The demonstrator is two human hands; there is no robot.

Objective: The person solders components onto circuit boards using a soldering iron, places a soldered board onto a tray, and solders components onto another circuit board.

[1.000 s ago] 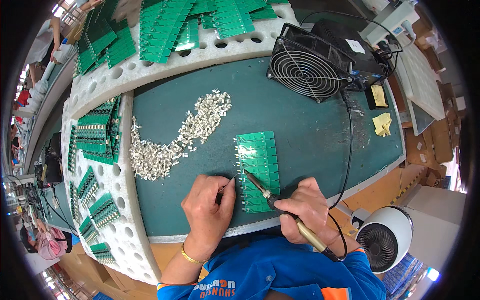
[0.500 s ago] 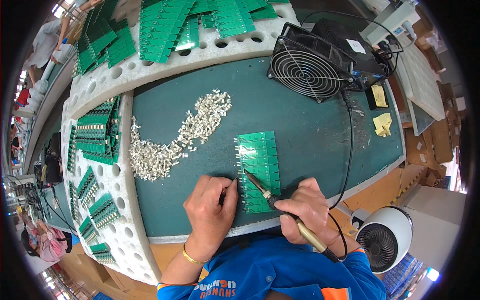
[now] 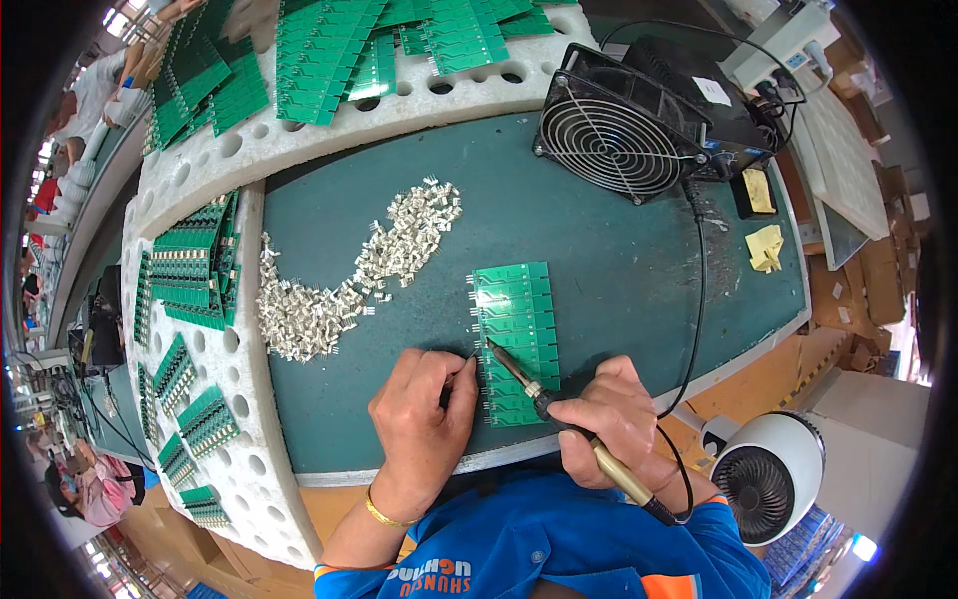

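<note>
Across the green tabletop, white connectors lie heaped left of a fan. Toward the near edge lies the board; the right hand grips a soldering iron, its tip at the board's left part, while the left hand pinches a thin wire just beside that edge.

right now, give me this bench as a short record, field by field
workpiece: green circuit board, flat on dark green bench top
left hand: pinches a thin strand near the board's left edge
right hand: wrapped around a soldering iron
iron tip: at the board's left side; contact unclear
left: pile of small white parts
far right: black fan
far left: perforated white foam bearing more green boards
</note>
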